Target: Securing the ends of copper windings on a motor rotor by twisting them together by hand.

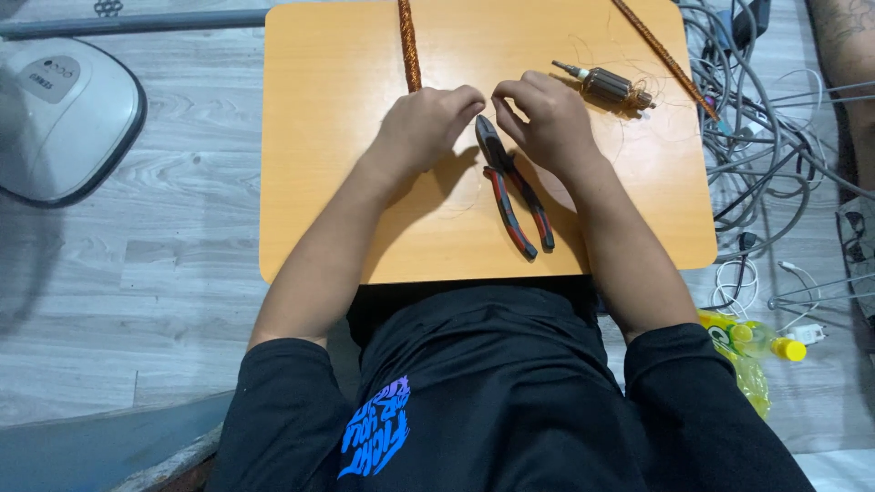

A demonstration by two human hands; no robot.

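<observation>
Left hand (427, 123) pinched copper wire bundle (407, 46) end; right hand (545, 118) fingers curled, grip contents unclear; pliers (512, 196) lay between, handy; motor armature (612, 88) beside.

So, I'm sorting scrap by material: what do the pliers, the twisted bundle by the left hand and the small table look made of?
Pliers: dark, dull metal jaws; handles in red-and-black sleeves, probably rubber or plastic. Twisted bundle: reddish-orange with a metallic sheen, likely bare or enamelled copper wire, running up from the left hand. Table: smooth, orange-tan top with faint grain and rounded corners, probably laminated board rather than solid wood.
</observation>
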